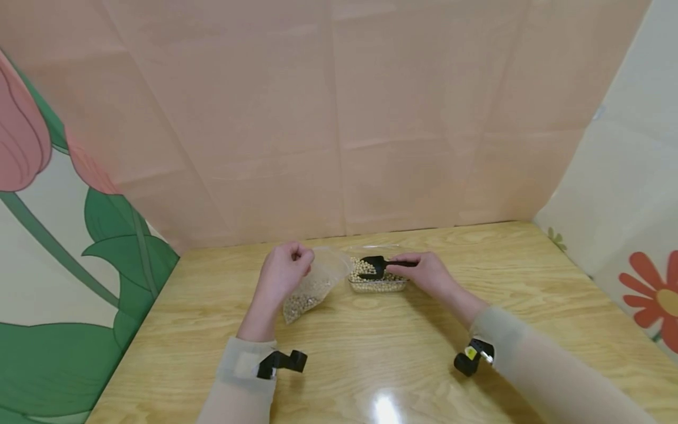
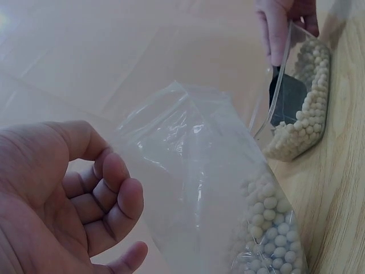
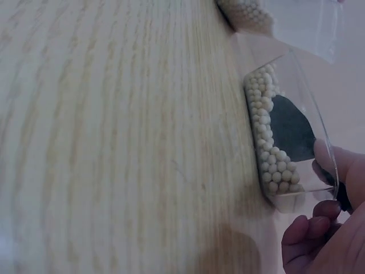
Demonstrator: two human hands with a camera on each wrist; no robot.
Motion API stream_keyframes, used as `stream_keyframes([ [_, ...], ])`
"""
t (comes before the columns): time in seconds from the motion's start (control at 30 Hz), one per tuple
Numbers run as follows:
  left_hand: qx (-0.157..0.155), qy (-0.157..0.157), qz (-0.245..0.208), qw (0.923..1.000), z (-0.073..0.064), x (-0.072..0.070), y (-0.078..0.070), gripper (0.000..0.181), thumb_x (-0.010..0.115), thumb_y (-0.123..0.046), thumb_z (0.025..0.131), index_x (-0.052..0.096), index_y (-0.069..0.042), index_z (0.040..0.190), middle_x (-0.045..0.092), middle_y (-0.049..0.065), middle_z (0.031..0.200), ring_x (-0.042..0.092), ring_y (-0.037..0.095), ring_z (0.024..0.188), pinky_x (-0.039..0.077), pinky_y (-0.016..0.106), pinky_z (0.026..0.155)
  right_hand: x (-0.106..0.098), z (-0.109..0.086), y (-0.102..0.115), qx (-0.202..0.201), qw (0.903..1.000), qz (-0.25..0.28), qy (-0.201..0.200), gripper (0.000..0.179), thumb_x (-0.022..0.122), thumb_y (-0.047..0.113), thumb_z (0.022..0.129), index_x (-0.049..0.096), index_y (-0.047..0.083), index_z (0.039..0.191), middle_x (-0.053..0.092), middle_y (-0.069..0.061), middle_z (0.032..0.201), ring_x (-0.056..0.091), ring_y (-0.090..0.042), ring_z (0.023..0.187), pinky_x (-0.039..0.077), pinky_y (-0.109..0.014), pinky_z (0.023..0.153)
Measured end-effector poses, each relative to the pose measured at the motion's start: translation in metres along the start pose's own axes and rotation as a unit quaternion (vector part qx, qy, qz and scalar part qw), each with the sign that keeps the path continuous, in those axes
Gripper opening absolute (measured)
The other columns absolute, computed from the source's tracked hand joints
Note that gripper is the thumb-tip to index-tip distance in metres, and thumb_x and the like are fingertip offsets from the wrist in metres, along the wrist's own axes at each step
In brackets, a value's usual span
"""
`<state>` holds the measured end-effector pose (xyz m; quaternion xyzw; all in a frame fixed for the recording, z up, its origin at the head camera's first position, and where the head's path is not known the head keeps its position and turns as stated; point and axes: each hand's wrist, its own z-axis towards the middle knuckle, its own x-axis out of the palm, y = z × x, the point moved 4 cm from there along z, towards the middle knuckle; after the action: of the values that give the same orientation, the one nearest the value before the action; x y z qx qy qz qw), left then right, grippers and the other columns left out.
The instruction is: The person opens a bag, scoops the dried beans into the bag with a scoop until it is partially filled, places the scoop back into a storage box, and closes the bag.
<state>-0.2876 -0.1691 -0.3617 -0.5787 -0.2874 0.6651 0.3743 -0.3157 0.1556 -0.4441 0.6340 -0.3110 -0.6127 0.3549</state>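
One black scoop (image 1: 381, 265) points left, long axis crosswise.

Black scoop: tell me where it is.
In the head view, the scoop is just right of centre, its handle in the right hand and its blade inside the clear box, with the bag to its left.

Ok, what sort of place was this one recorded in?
Probably an indoor corner dressed up for recording: a creased pink backdrop hangs behind the table, with a tulip print at left and a red flower print at right.
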Motion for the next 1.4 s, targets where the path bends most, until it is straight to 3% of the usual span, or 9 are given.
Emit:
stream_keyframes([
  [0.5, -0.003, 0.001, -0.001, 1.0000, 0.000, -0.001, 0.000, 0.017, 0.061, -0.016, 0.099, 0.067, -0.012, 0.084, 0.067, 0.003, 0.075, 0.052, 0.020, 0.064, 0.043, 0.034, 0.060, 0.002, -0.003, -0.005, 0.012, 0.9967, 0.080, -0.006, 0.042, 0.085, 0.034, 0.099, 0.081, 0.010, 0.133, 0.071, -0.013, 0.145, 0.055, -0.039, 0.146, 0.036, -0.056, 0.124],
  [0.63, -0.005, 0.001, -0.003, 1.0000, 0.000, -0.001, 0.001, 0.017, 0.061, -0.016, 0.099, 0.067, -0.012, 0.084, 0.067, 0.003, 0.075, 0.052, 0.020, 0.063, 0.042, 0.034, 0.060, 0.002, -0.004, -0.009, 0.017, 0.9952, 0.095, -0.009, 0.046, 0.086, 0.035, 0.098, 0.079, 0.010, 0.136, 0.070, -0.013, 0.147, 0.056, -0.035, 0.146, 0.040, -0.051, 0.122],
  [0.77, -0.008, 0.001, -0.002, 1.0000, -0.001, -0.001, 0.000, 0.017, 0.060, -0.016, 0.099, 0.067, -0.012, 0.084, 0.067, 0.003, 0.074, 0.051, 0.020, 0.062, 0.042, 0.034, 0.059, 0.001, -0.005, -0.016, 0.030, 0.9925, 0.118, -0.012, 0.050, 0.086, 0.037, 0.098, 0.077, 0.010, 0.140, 0.068, -0.010, 0.150, 0.065, -0.025, 0.126, 0.054, -0.037, 0.100],
  [0.87, -0.009, 0.001, -0.004, 1.0000, -0.001, -0.001, 0.000, 0.016, 0.060, -0.016, 0.099, 0.066, -0.012, 0.084, 0.067, 0.004, 0.075, 0.050, 0.020, 0.062, 0.041, 0.034, 0.059, 0.001, -0.005, -0.020, 0.046, 0.9879, 0.147, -0.015, 0.052, 0.087, 0.037, 0.097, 0.076, 0.011, 0.140, 0.071, -0.009, 0.145, 0.065, -0.016, 0.103, 0.056, -0.030, 0.078],
  [0.93, -0.009, 0.001, -0.005, 0.9999, -0.001, -0.001, 0.000, 0.017, 0.060, -0.016, 0.099, 0.066, -0.012, 0.085, 0.066, 0.004, 0.075, 0.049, 0.021, 0.062, 0.041, 0.034, 0.059, 0.000, -0.006, -0.021, 0.052, 0.9856, 0.160, -0.015, 0.053, 0.088, 0.037, 0.096, 0.076, 0.011, 0.141, 0.073, -0.009, 0.140, 0.064, -0.014, 0.091, 0.055, -0.028, 0.071],
  [1.17, -0.005, 0.000, 0.001, 1.0000, -0.001, -0.001, 0.001, 0.016, 0.059, -0.017, 0.099, 0.066, -0.012, 0.085, 0.067, 0.004, 0.075, 0.051, 0.021, 0.062, 0.042, 0.035, 0.060, -0.004, -0.013, -0.019, 0.063, 0.9825, 0.175, -0.010, 0.055, 0.087, 0.038, 0.097, 0.075, 0.012, 0.143, 0.071, -0.011, 0.140, 0.061, -0.013, 0.079, 0.055, -0.029, 0.068],
  [1.33, 0.000, -0.001, 0.002, 1.0000, -0.001, -0.001, 0.001, 0.017, 0.059, -0.017, 0.099, 0.066, -0.012, 0.085, 0.067, 0.003, 0.075, 0.050, 0.021, 0.062, 0.042, 0.035, 0.059, -0.009, -0.017, -0.019, 0.073, 0.9807, 0.181, -0.002, 0.059, 0.086, 0.042, 0.096, 0.072, 0.014, 0.146, 0.075, -0.004, 0.111, 0.059, -0.013, 0.074, 0.054, -0.029, 0.065],
  [1.4, 0.002, -0.001, 0.002, 1.0000, -0.001, -0.001, 0.001, 0.017, 0.059, -0.017, 0.099, 0.067, -0.012, 0.084, 0.067, 0.003, 0.075, 0.050, 0.021, 0.061, 0.042, 0.034, 0.059, -0.012, -0.018, -0.017, 0.072, 0.9803, 0.184, -0.004, 0.060, 0.086, 0.044, 0.096, 0.071, 0.015, 0.147, 0.074, -0.001, 0.106, 0.059, -0.012, 0.074, 0.054, -0.029, 0.065],
])
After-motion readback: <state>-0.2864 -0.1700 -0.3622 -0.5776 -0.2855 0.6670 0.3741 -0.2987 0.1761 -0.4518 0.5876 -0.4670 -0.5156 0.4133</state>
